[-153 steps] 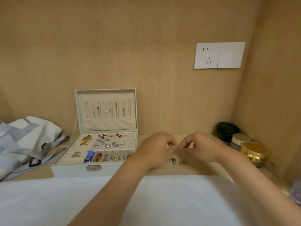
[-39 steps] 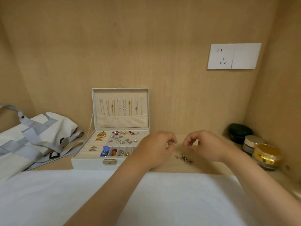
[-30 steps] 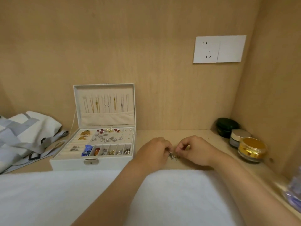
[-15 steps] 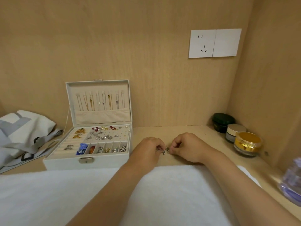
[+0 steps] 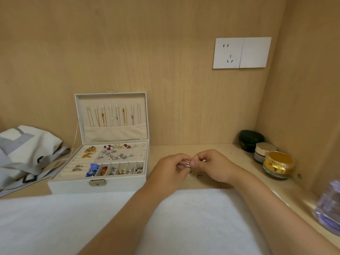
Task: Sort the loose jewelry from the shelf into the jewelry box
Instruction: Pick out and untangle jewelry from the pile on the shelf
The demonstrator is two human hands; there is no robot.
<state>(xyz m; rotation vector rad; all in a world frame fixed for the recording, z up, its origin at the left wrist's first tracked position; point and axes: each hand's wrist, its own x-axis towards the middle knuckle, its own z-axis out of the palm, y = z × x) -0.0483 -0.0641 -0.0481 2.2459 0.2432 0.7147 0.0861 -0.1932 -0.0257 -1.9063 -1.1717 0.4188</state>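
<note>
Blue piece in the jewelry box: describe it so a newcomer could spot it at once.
Find the open white jewelry box on the left of the wooden shelf. Along its front edge runs a row of small compartments, and the blue piece sits at that row's left end. It is the only blue item there; its neighbours are orange, silver or gold.

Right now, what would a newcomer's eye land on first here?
The left hand and right hand meet over the shelf, both pinching a small silver piece; another loose piece lies just below them. To their left stands the open white jewelry box, lid upright with necklaces hanging inside and earrings in its tray. A gold-lidded jar glints in the right corner.
</note>
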